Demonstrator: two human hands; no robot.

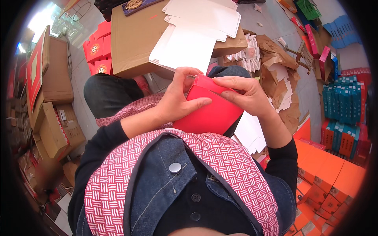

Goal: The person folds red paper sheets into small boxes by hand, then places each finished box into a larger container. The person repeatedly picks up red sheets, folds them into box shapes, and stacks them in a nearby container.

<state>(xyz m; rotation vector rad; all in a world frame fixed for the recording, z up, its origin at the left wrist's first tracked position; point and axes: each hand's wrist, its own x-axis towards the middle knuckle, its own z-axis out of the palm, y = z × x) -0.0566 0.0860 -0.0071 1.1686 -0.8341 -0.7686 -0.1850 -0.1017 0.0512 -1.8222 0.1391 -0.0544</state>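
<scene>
A bright red box (210,112) rests on my lap, tilted, with a narrow flap at its far edge. My left hand (177,94) grips its far left corner, thumb on the red face and fingers behind the edge. With thumb and fingers, my right hand (246,92) pinches the flap at the box's right side. The fingertips of both hands are close to each other along that edge. Just beyond them lie flat white sheets (189,47), spread over a large brown carton (132,43).
Red boxes (96,49) are stacked left of the carton. Crumpled brown paper (277,59) and white packets (250,51) lie at the right. Orange boxes (323,165) fill the lower right, with teal boxes (342,100) beyond. Open cartons (51,126) stand at the left.
</scene>
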